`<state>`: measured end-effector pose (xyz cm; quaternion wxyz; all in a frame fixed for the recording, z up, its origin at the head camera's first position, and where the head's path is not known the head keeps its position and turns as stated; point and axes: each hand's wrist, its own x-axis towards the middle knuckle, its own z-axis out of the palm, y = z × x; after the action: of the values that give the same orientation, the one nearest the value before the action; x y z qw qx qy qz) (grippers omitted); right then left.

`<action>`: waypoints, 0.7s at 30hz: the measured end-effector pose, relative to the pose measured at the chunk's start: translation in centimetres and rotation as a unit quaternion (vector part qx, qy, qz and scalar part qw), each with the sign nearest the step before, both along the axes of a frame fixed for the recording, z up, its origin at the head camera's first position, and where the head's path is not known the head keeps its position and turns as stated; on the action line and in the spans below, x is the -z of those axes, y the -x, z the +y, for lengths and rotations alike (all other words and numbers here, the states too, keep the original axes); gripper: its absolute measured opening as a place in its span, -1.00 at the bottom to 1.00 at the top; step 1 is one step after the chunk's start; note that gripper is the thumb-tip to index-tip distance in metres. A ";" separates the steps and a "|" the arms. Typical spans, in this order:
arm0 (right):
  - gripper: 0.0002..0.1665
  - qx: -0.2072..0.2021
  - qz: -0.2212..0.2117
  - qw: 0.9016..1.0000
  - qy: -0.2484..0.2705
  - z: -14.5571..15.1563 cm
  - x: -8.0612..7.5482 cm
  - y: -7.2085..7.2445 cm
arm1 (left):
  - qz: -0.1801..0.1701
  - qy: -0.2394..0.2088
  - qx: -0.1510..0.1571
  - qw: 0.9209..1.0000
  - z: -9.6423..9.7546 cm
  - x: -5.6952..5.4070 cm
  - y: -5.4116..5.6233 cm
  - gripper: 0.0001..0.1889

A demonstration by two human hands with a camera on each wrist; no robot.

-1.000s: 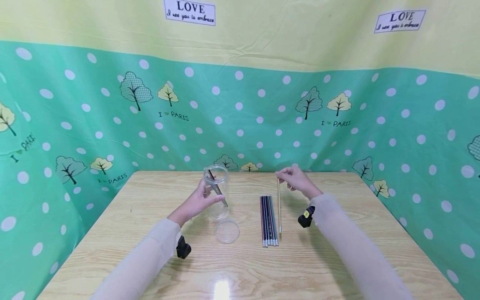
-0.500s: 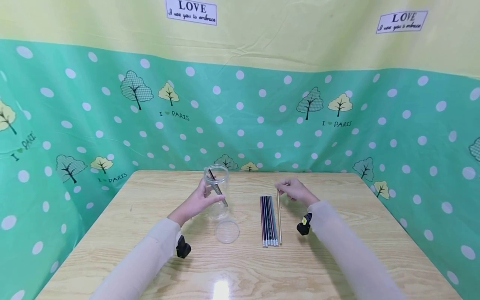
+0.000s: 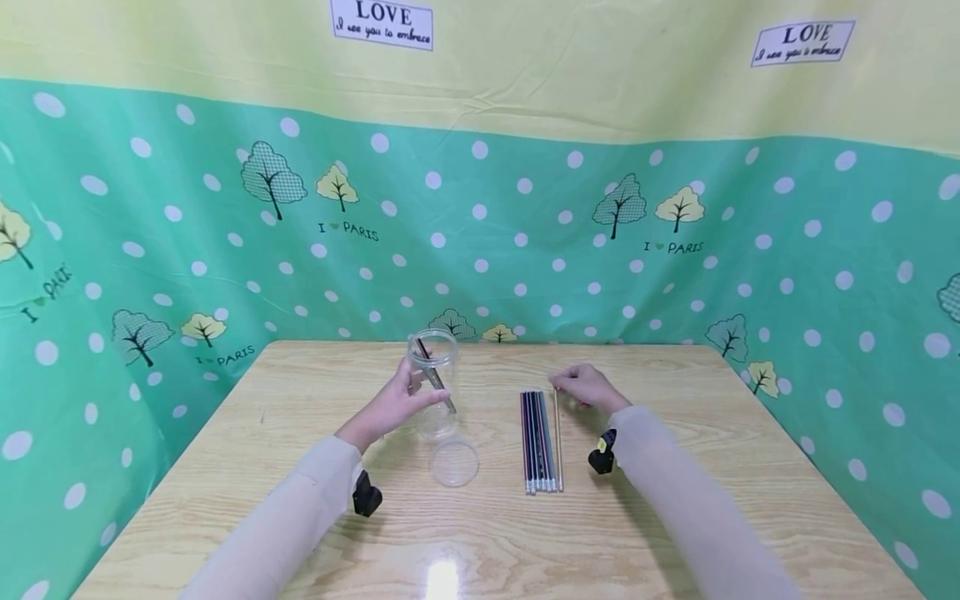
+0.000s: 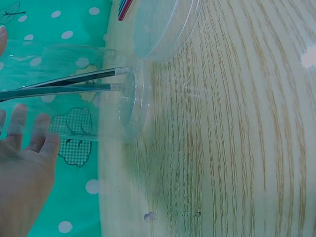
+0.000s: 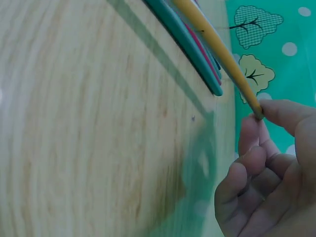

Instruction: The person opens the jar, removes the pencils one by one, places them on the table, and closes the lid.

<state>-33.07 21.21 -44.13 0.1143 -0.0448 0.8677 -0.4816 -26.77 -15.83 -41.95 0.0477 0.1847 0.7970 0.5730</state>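
Note:
A clear jar (image 3: 437,429) stands on the table, and my left hand (image 3: 393,406) grips it round its side. Two dark pencils (image 4: 74,83) lean inside the jar, seen through its wall in the left wrist view. My right hand (image 3: 588,387) pinches the far end of a yellow pencil (image 5: 224,54) between thumb and fingertips. In the head view this pencil lies just right of a row of dark and coloured pencils (image 3: 536,442), roughly parallel to them. The row's eraser ends point towards me.
A round clear lid (image 3: 454,463) lies on the wooden table (image 3: 322,517) in front of the jar. A green and yellow printed curtain (image 3: 517,217) hangs behind the table and along both sides.
My right hand has come lower and nearer with the yellow pencil, bringing its eraser end level with the row's. The left hand and jar have stayed in place.

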 end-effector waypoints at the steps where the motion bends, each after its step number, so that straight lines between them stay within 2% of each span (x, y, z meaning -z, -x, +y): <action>1: -0.63 0.006 -0.004 1.000 0.002 0.0 0.1 0.0 | -0.002 0.000 -0.002 1.000 0.0 0.0 0.0 -0.01; 8: -0.68 0.025 -0.007 0.999 -0.022 -0.5 0.4 -0.1 | 0.004 0.014 -0.001 1.000 -0.1 0.1 0.1 0.00; 21: -0.73 0.039 0.017 0.996 -0.074 -1.6 1.0 -0.3 | 0.002 0.004 -0.001 1.000 -0.2 0.2 0.1 -0.01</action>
<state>-32.73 19.65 -45.11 0.0840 -0.0105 0.9037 -0.4198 -26.85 -16.00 -42.14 0.0459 0.1848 0.7998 0.5693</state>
